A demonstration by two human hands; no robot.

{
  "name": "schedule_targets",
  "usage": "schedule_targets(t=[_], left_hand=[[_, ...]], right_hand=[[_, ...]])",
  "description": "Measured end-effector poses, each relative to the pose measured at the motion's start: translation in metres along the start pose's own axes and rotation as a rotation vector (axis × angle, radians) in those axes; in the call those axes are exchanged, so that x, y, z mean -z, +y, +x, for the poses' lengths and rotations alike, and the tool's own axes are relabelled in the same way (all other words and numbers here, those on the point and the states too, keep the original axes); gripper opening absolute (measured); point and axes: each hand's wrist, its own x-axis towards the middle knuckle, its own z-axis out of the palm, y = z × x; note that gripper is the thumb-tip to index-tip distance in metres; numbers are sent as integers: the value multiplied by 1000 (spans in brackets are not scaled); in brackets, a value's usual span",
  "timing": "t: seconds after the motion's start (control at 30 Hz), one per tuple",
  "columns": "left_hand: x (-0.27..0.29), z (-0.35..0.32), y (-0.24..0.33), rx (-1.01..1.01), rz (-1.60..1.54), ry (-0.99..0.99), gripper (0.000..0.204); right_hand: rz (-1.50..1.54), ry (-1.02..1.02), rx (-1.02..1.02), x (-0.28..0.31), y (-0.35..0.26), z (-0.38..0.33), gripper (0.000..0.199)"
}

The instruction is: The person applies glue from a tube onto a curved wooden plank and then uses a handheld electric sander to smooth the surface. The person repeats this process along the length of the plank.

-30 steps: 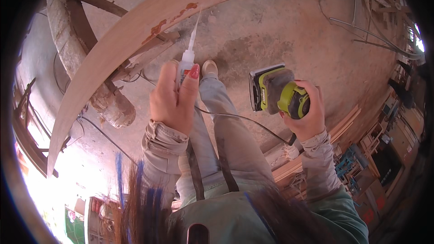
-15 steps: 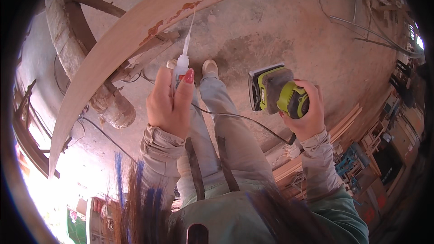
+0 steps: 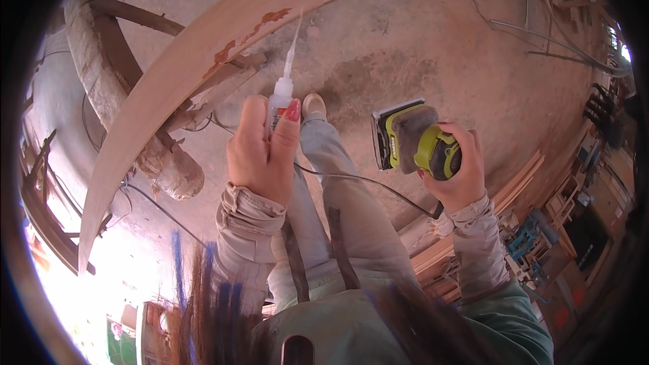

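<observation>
Left hand (image 3: 260,155): my fingers (image 3: 292,125) are wrapped tight round a small white glue bottle (image 3: 279,98), thumb pressed on its side, as if to squeeze. The bottle is held upright and tilted a little, so that its long thin nozzle (image 3: 292,44) reaches up to the edge of the curved wooden plank (image 3: 203,61), close by the reddish patches (image 3: 270,20) there. Whether the tip touches the wood I cannot tell; it is too thin against the pale edge.

Right hand (image 3: 460,169): fingers clamped round the rounded top of a yellow-green palm sander (image 3: 412,140), its flat pad turned toward me and held off to the side, well apart from the plank. Held so, it looks parked, not working. Its dark cord (image 3: 358,179) runs across my knees.

Outward: the plank arches from the lower left to the upper right over a dusty concrete floor (image 3: 419,47). A round log (image 3: 169,169) and rough timber (image 3: 135,17) lie beneath the plank at the left. Stacked wood strips (image 3: 520,182) lie at the right.

Hidden: the bottle's body lies mostly behind my fingers; the right rim is dark and cluttered, hard to read.
</observation>
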Motion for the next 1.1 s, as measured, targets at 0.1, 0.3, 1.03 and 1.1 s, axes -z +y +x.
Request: schedule_targets(t=[0.1,0.3,1.03,1.1], left_hand=[[0,-1,-2,7,-11,13,34],[0,0,-3,1,-4,16,36],[143,-5,-83,-34,-186,652,32],[170,2,-101,-145,-137,738,37]], right_hand=[[11,-2,-5,-1,2,0,70],[11,-9,-8,-2,5,-1,71],[-77,249,251,29,-110,101,66],[-79,221,303,26,-126,126,66]])
